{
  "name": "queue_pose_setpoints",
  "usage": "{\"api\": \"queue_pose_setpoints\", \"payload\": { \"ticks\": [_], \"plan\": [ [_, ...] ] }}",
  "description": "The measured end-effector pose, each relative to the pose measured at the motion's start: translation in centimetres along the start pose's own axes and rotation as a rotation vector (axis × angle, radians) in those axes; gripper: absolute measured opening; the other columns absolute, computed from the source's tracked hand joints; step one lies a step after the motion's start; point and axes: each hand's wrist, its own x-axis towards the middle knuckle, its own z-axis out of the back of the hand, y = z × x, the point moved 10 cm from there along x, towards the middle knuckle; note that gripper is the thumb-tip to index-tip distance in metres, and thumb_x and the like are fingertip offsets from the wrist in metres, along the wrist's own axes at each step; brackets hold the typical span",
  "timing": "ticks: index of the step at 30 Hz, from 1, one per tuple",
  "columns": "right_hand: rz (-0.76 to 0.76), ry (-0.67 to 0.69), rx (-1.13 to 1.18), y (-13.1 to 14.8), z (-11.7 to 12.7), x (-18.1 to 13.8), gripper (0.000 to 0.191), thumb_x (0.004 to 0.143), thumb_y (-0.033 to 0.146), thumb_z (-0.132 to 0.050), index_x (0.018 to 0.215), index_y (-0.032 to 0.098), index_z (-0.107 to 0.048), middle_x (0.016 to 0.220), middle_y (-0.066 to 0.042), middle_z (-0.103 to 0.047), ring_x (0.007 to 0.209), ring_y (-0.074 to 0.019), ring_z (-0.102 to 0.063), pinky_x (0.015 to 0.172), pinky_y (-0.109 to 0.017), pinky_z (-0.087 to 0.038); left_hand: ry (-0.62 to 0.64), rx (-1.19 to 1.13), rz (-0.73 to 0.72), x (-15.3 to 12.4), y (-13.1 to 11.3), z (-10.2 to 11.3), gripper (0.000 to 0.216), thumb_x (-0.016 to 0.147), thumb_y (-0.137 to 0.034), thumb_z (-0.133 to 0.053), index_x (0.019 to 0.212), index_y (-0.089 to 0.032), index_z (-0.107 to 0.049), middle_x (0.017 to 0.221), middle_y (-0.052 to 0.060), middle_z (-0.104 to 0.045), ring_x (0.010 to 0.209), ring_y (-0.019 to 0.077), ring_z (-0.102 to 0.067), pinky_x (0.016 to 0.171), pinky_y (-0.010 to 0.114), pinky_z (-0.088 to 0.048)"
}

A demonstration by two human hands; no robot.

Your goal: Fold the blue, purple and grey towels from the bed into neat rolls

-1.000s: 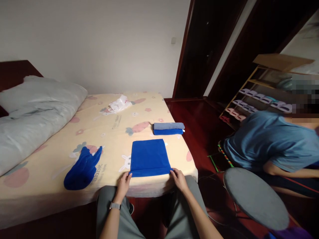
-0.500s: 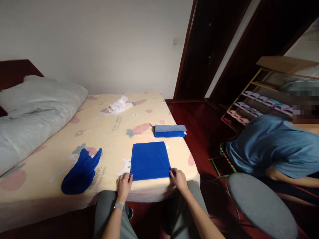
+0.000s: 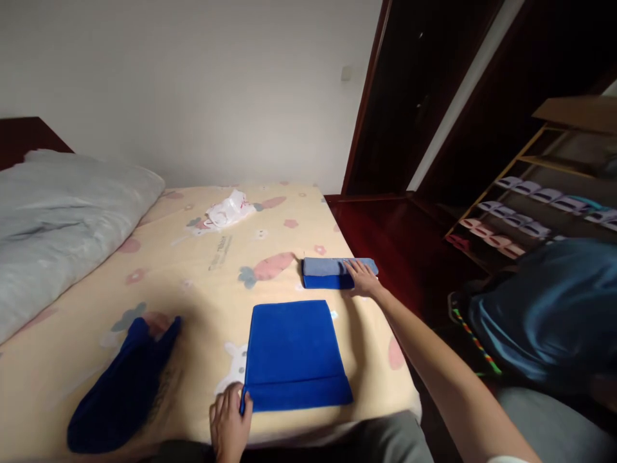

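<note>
A folded royal-blue cloth (image 3: 295,352) lies flat near the front edge of the bed (image 3: 202,270). My left hand (image 3: 230,426) pinches its near left corner. My right hand (image 3: 362,278) is stretched out to the far right and rests, fingers flat, on a small stack of two folded cloths (image 3: 328,272), light blue over dark blue, close to the bed's right edge. A crumpled blue cloth (image 3: 120,386) lies loose at the front left.
A grey quilt (image 3: 62,218) fills the bed's left side and a white plastic bag (image 3: 226,209) lies at the back. A person in a blue shirt (image 3: 549,308) crouches at right before a shoe rack (image 3: 530,212). Dark red floor lies beyond the bed's right edge.
My right hand left the flat cloth's near right corner and reached forward onto the folded stack. My head leaned forward, so everything looks closer. My left hand stays at the near left corner.
</note>
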Motion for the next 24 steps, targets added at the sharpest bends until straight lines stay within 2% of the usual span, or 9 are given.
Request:
{"api": "queue_pose_setpoints", "payload": {
  "ticks": [3,5,8,10,13,15,18,21,24],
  "plan": [
    [0.021,0.150,-0.113,-1.8,-1.4,4.9,0.135,0.052,0.042,-0.088,0.159,0.024,-0.008,0.165,-0.014,-0.011,0.152,-0.0355,-0.001,0.121,-0.054,-0.001,-0.027,0.000,-0.033,-0.6,0.3,-0.6,0.019,0.092,-0.030,-0.053,0.105,-0.021,-0.063,0.100,0.008,-0.074,0.088,0.0246,-0.067,0.080,0.037,-0.045],
    [0.060,0.215,-0.120,-2.4,-2.4,6.7,0.136,0.049,0.043,-0.089,0.159,0.025,-0.009,0.164,-0.014,-0.016,0.152,-0.0354,-0.005,0.121,-0.053,-0.002,-0.007,-0.023,-0.062,-1.1,0.8,-1.6,0.021,0.090,-0.028,-0.053,0.107,-0.020,-0.062,0.102,0.009,-0.074,0.090,0.0251,-0.067,0.083,0.037,-0.047],
    [0.092,0.265,-0.049,-2.6,-3.1,7.9,0.127,0.049,0.043,-0.088,0.156,0.027,-0.021,0.156,-0.013,-0.037,0.144,-0.0338,-0.031,0.119,-0.046,-0.017,0.021,-0.010,-0.031,-2.0,2.1,-2.9,0.024,0.088,-0.028,-0.054,0.109,-0.021,-0.062,0.103,0.009,-0.074,0.092,0.0264,-0.068,0.084,0.039,-0.049],
    [0.062,0.271,-0.003,-2.8,-2.9,8.0,0.106,0.056,0.042,-0.084,0.149,0.027,-0.035,0.139,-0.012,-0.057,0.127,-0.0315,-0.053,0.110,-0.042,-0.034,0.033,0.001,0.010,-2.3,2.8,-3.3,0.024,0.087,-0.029,-0.054,0.109,-0.023,-0.063,0.104,0.008,-0.074,0.094,0.0274,-0.069,0.084,0.041,-0.050],
    [-0.019,0.252,0.017,-3.3,-1.9,6.4,0.078,0.066,0.041,-0.077,0.137,0.024,-0.049,0.117,-0.012,-0.068,0.108,-0.0311,-0.064,0.092,-0.038,-0.046,0.029,-0.023,0.013,-1.9,2.3,-2.9,0.023,0.087,-0.029,-0.054,0.108,-0.023,-0.063,0.104,0.009,-0.073,0.096,0.0280,-0.068,0.086,0.041,-0.049],
    [-0.061,0.231,0.019,-4.0,-1.3,3.6,0.075,0.069,0.045,-0.073,0.136,0.021,-0.048,0.115,-0.014,-0.068,0.107,-0.0330,-0.065,0.086,-0.037,-0.048,0.005,-0.044,-0.019,-1.2,1.4,-2.0,0.022,0.088,-0.028,-0.054,0.107,-0.021,-0.063,0.102,0.010,-0.073,0.093,0.0276,-0.068,0.085,0.040,-0.049],
    [-0.179,0.197,0.043,-7.1,-1.1,-3.4,0.074,0.074,0.051,-0.067,0.137,0.019,-0.046,0.116,-0.016,-0.068,0.107,-0.0346,-0.065,0.080,-0.037,-0.049,-0.028,-0.018,-0.047,-0.3,0.1,-0.8,0.019,0.090,-0.026,-0.053,0.105,-0.020,-0.062,0.100,0.010,-0.074,0.088,0.0268,-0.067,0.081,0.039,-0.046],
    [-0.403,0.167,0.121,-13.6,-2.1,-13.5,0.073,0.075,0.053,-0.064,0.136,0.018,-0.046,0.114,-0.018,-0.069,0.104,-0.0352,-0.068,0.082,-0.039,-0.050,-0.033,0.048,-0.029,0.2,-0.5,-0.1,0.020,0.091,-0.028,-0.051,0.105,-0.020,-0.062,0.101,0.009,-0.074,0.088,0.0271,-0.065,0.079,0.038,-0.043],
    [-0.591,0.144,0.142,-21.1,-3.9,-25.4,0.063,0.078,0.053,-0.056,0.130,0.019,-0.049,0.103,-0.020,-0.071,0.101,-0.0376,-0.069,0.087,-0.047,-0.050,-0.003,0.073,-0.016,0.3,-0.6,-0.2,0.021,0.092,-0.030,-0.049,0.104,-0.020,-0.062,0.100,0.009,-0.074,0.088,0.0267,-0.064,0.079,0.038,-0.041]
  ]
}}
